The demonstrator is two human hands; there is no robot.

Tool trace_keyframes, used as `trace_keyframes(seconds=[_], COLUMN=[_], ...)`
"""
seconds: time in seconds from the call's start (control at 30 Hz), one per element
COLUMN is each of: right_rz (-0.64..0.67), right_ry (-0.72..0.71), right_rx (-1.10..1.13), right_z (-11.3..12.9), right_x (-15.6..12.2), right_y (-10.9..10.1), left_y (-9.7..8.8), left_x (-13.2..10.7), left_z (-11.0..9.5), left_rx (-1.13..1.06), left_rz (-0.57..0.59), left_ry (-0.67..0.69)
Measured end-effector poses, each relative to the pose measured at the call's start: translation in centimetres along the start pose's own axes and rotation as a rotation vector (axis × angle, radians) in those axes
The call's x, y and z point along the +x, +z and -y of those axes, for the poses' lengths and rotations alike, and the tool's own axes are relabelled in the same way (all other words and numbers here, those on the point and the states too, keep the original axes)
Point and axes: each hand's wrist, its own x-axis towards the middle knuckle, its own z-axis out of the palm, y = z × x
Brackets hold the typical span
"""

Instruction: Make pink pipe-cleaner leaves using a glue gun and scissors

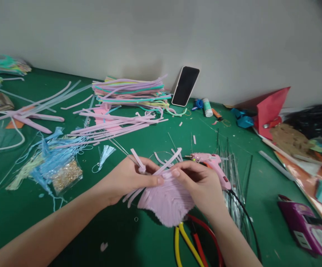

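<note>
Green table [127, 241]. Pinching pink woven piece [169, 205] with left hand [127, 178] and right hand [202, 183]; looks mostly done (loose ends [174, 154] untrimmed).

The left hand [124, 178] and the right hand [202, 185] are bare. The left forearm [52, 230] and the right forearm [233, 244] are slender and uncovered along their full visible length. The fingernails [175, 172] are short, rounded and plain in finish.
</note>
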Motion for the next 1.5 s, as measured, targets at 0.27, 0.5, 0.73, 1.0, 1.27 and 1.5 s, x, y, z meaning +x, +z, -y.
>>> trace_keyframes(seconds=[0.27,0.5,0.73,1.0,1.27,1.5], right_rz=[-0.027,-0.061,-0.007,0.014,-0.3,-0.33], right_ry=[-0.033,-0.044,0.016,0.069,0.079,0.091], right_rx=[-0.052,-0.125,-0.055,-0.326,-1.452,-1.5], right_z=[0.0,0.0,-0.5,1.2,-2.5,-4.3], right_x=[-0.1,0.0,-0.1,-0.1,-0.2,0.7], right_y=[0.4,0.5,0.7,-3.1,-7.3,-7.1], left_y=[0.3,0.3,0.3,0.0,-0.1,-0.2], left_x=[0.0,0.1,0.2,0.1,0.3,0.4], left_z=[0.3,0.1,0.2,-0.1,0.0,0.2], left_rx=[0.059,0.069,0.091,0.056,0.029,-0.006], left_rz=[-0.044,-0.031,-0.041,-0.075,-0.094,-0.09], left_ry=[0.02,0.042,0.078,0.04,-0.012,-0.034])
